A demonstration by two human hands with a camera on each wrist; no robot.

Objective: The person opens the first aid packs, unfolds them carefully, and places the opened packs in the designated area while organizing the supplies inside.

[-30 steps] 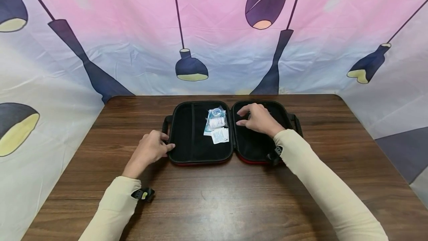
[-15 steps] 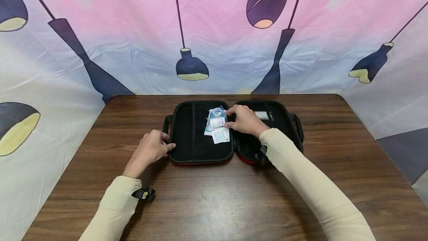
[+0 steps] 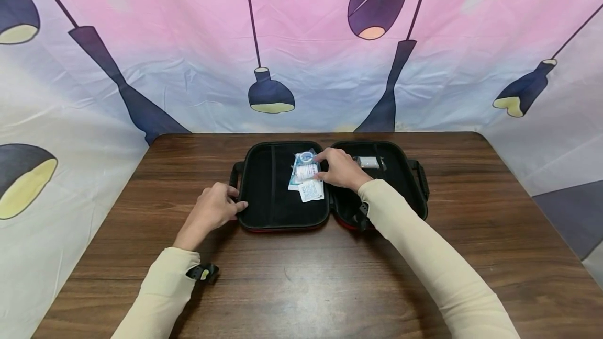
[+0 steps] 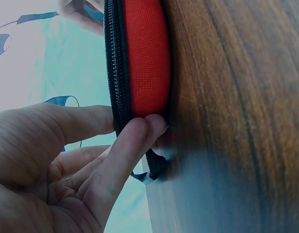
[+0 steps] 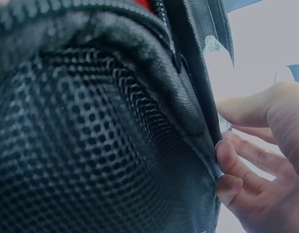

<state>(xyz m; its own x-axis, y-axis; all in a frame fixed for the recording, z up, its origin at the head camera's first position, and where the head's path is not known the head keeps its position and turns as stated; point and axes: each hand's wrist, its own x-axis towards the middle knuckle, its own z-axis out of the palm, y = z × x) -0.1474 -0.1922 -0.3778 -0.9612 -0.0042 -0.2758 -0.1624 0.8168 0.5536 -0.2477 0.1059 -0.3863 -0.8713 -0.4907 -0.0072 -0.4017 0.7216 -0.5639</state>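
Note:
An unfolded black-lined case [image 3: 254,187] with red outer sides lies on the table. My left hand [image 3: 214,208] grips its left edge near the front, thumb on the zipper rim and fingertips against the red side [image 4: 148,58]. In the left half of the case are a clear-wrapped white roll [image 3: 303,172], a ringed packet [image 3: 306,158] above it and a small printed sachet [image 3: 311,191] below. My right hand [image 3: 343,169] reaches across the hinge and pinches the roll's right end. In the right wrist view my thumb touches the white wrapping [image 5: 219,73], and the index fingertip is hidden.
Another wrapped white roll [image 3: 369,162] lies in the right half of the case, partly behind my right hand. Handles [image 3: 419,178] stick out at both outer sides. Black mesh [image 5: 86,141] lines the case. A printed cloth [image 3: 301,41] hangs behind the wooden table [image 3: 292,281].
My right hand has moved left from over the right half of the case to the wrapped roll in the left half, uncovering the other roll. My left hand has stayed at the edge.

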